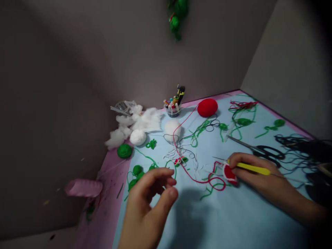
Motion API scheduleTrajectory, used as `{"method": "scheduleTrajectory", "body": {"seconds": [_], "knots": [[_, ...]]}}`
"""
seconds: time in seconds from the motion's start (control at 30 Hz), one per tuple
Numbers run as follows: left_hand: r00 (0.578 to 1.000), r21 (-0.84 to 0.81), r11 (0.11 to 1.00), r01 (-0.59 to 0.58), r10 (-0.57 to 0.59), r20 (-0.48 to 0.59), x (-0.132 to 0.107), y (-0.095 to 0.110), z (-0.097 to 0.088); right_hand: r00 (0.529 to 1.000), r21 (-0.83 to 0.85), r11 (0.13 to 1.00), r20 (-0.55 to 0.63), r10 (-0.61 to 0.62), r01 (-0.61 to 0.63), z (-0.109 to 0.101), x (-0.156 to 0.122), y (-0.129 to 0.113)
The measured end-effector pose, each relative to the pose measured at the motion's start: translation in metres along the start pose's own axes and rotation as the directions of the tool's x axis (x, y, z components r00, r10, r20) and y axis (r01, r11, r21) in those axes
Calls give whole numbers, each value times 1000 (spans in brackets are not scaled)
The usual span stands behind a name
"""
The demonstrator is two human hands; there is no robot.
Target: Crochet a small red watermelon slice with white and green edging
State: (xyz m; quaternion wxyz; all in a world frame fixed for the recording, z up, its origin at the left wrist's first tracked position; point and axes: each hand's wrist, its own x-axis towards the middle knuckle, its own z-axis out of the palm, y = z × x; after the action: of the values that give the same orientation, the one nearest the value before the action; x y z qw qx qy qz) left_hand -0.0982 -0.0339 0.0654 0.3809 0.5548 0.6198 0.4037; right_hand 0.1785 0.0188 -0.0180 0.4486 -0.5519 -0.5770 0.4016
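My right hand [252, 176] is closed around a crochet hook with a yellow handle [255, 168]; its thin metal end points left. The same fingers pinch a small red crocheted piece with a white edge [230, 174]. Red yarn [197, 180] loops from this piece across the cloth and back to a red yarn ball [207, 107]. My left hand [153, 204] hovers over the front of the table, fingers curved and thumb apart, with nothing in it. Just left of it lie small green crocheted balls [137, 170], partly hidden by the hand.
Black-handled scissors [268, 153] lie beyond my right hand, near tangled black yarn [295, 147]. White stuffing [146, 121], white yarn balls [138, 137] and a cup of pens [173, 109] stand at the back. Green scraps dot the blue cloth [223, 221]. Walls close the far sides.
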Motion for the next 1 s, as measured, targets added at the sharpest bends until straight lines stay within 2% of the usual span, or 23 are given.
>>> {"method": "scheduleTrajectory", "body": {"seconds": [0.07, 0.13, 0.17, 0.23, 0.27, 0.33, 0.43, 0.53, 0.6, 0.67, 0.77, 0.87, 0.93, 1.0], "knots": [[991, 107, 993, -44, 30, 130, 37, 5, 21, 996, -38, 998, 81, -37, 40, 2, -2, -6], [979, 268, 959, -90, 35, 201, 68, 3, 45, 970, -73, 980, 173, -172, 187, 4, -7, -8], [978, 313, 944, -102, 38, 203, 82, 1, 57, 932, -97, 945, 223, -286, 313, 6, -10, -7], [977, 376, 916, -136, 60, 206, 107, -4, 83, 812, -160, 810, 284, -510, 564, 10, -16, -3], [975, 413, 898, -154, 72, 209, 118, -7, 95, 755, -187, 746, 337, -563, 640, 12, -17, 0], [971, 480, 856, -192, 95, 219, 136, -11, 119, 696, -217, 680, 417, -584, 700, 15, -17, 6], [957, 529, 816, -234, 96, 275, 156, -13, 147, 692, -246, 667, 451, -563, 703, 16, -12, 14], [917, 481, 826, -293, 102, 385, 173, -7, 164, 701, -273, 665, 460, -544, 695, 14, -8, 17], [889, 400, 855, -330, 139, 436, 187, 9, 171, 704, -286, 664, 477, -527, 691, 13, -7, 17], [862, 280, 889, -362, 205, 464, 201, 37, 176, 706, -297, 665, 498, -504, 685, 13, -7, 17], [835, 52, 910, -412, 355, 420, 222, 96, 182, 713, -315, 675, 533, -455, 667, 13, -7, 18], [810, -135, 872, -470, 487, 327, 234, 148, 186, 729, -328, 694, 543, -417, 641, 12, -6, 18], [778, -213, 838, -502, 545, 312, 235, 165, 187, 735, -327, 703, 542, -408, 632, 10, -6, 18], [708, -197, 786, -586, 615, 347, 232, 164, 185, 726, -314, 702, 549, -415, 639, 9, -6, 18]]}}
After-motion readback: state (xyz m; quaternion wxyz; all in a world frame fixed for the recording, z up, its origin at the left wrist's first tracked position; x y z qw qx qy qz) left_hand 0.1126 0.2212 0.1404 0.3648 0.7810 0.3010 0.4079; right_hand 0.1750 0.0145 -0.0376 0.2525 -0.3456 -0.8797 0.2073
